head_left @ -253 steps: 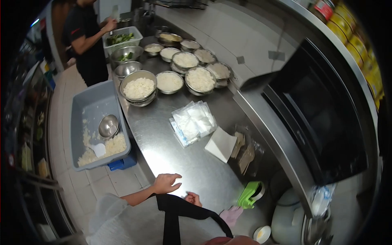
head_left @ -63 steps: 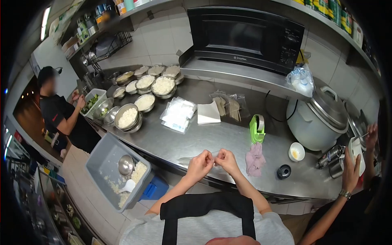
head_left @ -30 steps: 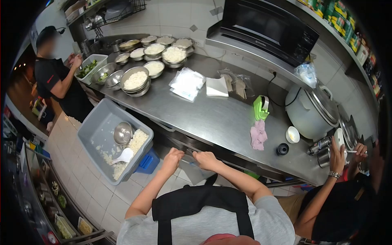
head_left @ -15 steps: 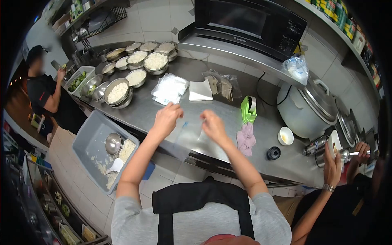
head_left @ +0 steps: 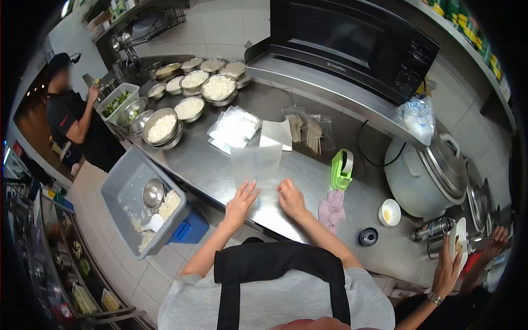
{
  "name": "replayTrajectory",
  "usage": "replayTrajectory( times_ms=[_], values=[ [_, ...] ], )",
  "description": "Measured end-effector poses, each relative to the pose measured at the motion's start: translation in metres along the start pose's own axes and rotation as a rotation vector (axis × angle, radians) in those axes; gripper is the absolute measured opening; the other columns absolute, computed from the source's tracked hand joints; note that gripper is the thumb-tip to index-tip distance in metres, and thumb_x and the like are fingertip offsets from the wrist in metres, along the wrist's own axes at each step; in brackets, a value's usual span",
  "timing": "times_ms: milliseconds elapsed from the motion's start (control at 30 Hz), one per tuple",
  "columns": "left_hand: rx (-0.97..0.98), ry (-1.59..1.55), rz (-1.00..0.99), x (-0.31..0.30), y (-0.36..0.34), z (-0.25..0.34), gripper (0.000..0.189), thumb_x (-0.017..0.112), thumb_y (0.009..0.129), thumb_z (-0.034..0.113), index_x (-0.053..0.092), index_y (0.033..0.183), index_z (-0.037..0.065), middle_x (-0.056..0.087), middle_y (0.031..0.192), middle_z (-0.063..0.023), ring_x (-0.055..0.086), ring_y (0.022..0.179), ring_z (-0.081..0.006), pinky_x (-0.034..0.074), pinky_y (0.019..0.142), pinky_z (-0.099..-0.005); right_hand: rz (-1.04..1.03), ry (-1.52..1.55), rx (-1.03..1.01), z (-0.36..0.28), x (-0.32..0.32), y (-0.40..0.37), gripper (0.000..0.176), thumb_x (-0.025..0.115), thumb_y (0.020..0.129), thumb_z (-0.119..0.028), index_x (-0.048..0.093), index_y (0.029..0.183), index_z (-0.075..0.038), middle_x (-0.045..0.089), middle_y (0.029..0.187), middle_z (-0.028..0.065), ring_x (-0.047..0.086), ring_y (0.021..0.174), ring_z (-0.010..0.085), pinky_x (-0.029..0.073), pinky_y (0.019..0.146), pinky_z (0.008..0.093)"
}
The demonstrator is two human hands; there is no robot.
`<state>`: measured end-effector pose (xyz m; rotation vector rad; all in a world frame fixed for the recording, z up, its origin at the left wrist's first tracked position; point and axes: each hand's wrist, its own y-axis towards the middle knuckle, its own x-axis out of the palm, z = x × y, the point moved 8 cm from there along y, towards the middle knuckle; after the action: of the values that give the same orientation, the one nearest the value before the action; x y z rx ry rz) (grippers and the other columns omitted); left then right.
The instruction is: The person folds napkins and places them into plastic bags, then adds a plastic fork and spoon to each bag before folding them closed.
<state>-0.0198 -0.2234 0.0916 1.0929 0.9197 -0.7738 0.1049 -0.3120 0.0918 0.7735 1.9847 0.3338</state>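
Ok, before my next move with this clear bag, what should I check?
1. Left hand on the clear bag: fingers spread at its near edge, ok.
2. Right hand on the bag: at the near edge, but whether it pinches or presses, cannot tell.
3. Bag mouth open: cannot tell, the film is too transparent.
4. Bag lying flat on the steel counter: cannot tell from this one view.
5. Pink cloth apart from the bag: it lies beyond the right hand, ok.
6. Nearest rice bowl filled: heaped with white rice, ok.
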Motion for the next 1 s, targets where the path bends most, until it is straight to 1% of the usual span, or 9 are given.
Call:
replayTrajectory(
  times_ms=[133,233,300,433,467,567,833,900,1000],
  values=[
    [-0.115,-0.062,0.018,0.024,-0.010,-0.004,0.061,0.049,0.067,-0.009,0.047,0.123,0.013,0.035,0.137,-0.0024,0.036,0.124,-0.0264,0.053,0.074,-0.0303,-0.247,0.182,0.005,0.009,0.023,-0.003,0.013,0.057,0.072,-0.006,0.052,0.083,-0.006,0.050,0.085,0.0108,0.055,0.069,0.0286,0.044,0.059,0.0368],
    [-0.065,-0.060,-0.116,0.052,-0.006,-0.005,0.058,0.049,0.069,-0.007,0.047,0.123,0.012,0.031,0.140,-0.0040,0.032,0.126,-0.0290,0.053,0.076,-0.0300,-0.182,0.319,0.093,0.053,0.020,0.032,0.014,0.060,0.073,-0.010,0.054,0.084,-0.004,0.052,0.081,0.0107,0.056,0.068,0.0276,0.044,0.061,0.0360],
    [0.016,-0.108,-0.139,0.075,-0.007,-0.006,0.055,0.048,0.071,-0.006,0.047,0.123,0.012,0.027,0.141,-0.0072,0.029,0.128,-0.0308,0.053,0.077,-0.0302,-0.018,0.261,0.191,0.089,0.010,0.071,0.015,0.061,0.074,-0.012,0.055,0.084,-0.002,0.054,0.082,0.0128,0.056,0.073,0.0292,0.044,0.064,0.0367],
    [0.108,-0.319,-0.250,0.055,-0.001,0.009,0.031,0.052,0.075,0.004,0.062,0.104,0.011,0.025,0.142,-0.0105,0.027,0.129,-0.0291,0.050,0.083,-0.0350,0.033,-0.184,-0.122,0.106,0.039,0.135,0.018,0.063,0.071,-0.010,0.056,0.085,-0.001,0.057,0.088,0.0157,0.056,0.081,0.0336,0.045,0.072,0.0406],
    [0.113,-0.449,-0.247,0.042,-0.002,0.008,0.023,0.052,0.074,0.003,0.065,0.092,0.009,0.026,0.142,-0.0102,0.027,0.129,-0.0286,0.047,0.087,-0.0358,-0.025,-0.215,-0.129,0.112,0.053,0.144,0.019,0.064,0.069,-0.008,0.056,0.085,0.000,0.057,0.089,0.0157,0.056,0.084,0.0340,0.046,0.073,0.0417],
    [0.202,-0.524,-0.314,0.021,-0.009,-0.004,0.024,0.051,0.073,0.002,0.064,0.091,0.008,0.027,0.141,-0.0105,0.027,0.130,-0.0286,0.045,0.090,-0.0352,-0.302,-0.338,-0.087,0.123,0.083,0.154,0.017,0.062,0.068,-0.006,0.056,0.083,-0.001,0.057,0.088,0.0170,0.056,0.084,0.0349,0.046,0.072,0.0421],
    [-0.074,-0.678,-0.177,-0.018,-0.028,-0.095,0.025,0.053,0.073,0.003,0.064,0.095,0.007,0.047,0.128,-0.0120,0.046,0.113,-0.0287,0.042,0.089,-0.0352,-0.292,-0.254,-0.014,0.157,0.094,0.172,0.012,0.057,0.070,-0.009,0.062,0.073,0.001,0.060,0.075,0.0206,0.059,0.074,0.0361,0.045,0.067,0.0431],
    [-0.112,-0.767,-0.219,-0.015,-0.024,-0.108,0.024,0.051,0.075,0.004,0.063,0.096,0.007,0.048,0.126,-0.0125,0.048,0.111,-0.0311,0.044,0.086,-0.0366,-0.301,-0.250,0.077,0.170,0.096,0.174,0.015,0.055,0.070,-0.012,0.063,0.073,0.001,0.059,0.074,0.0218,0.058,0.074,0.0366,0.045,0.067,0.0426],
    [-0.168,-0.966,-0.281,-0.005,-0.011,-0.114,0.025,0.051,0.079,0.004,0.062,0.101,0.008,0.050,0.123,-0.0109,0.053,0.106,-0.0236,0.047,0.081,-0.0310,-0.354,-0.233,0.274,0.185,0.094,0.173,0.016,0.054,0.070,-0.011,0.066,0.077,-0.003,0.061,0.079,0.0212,0.061,0.077,0.0346,0.046,0.070,0.0430]
  ],
)
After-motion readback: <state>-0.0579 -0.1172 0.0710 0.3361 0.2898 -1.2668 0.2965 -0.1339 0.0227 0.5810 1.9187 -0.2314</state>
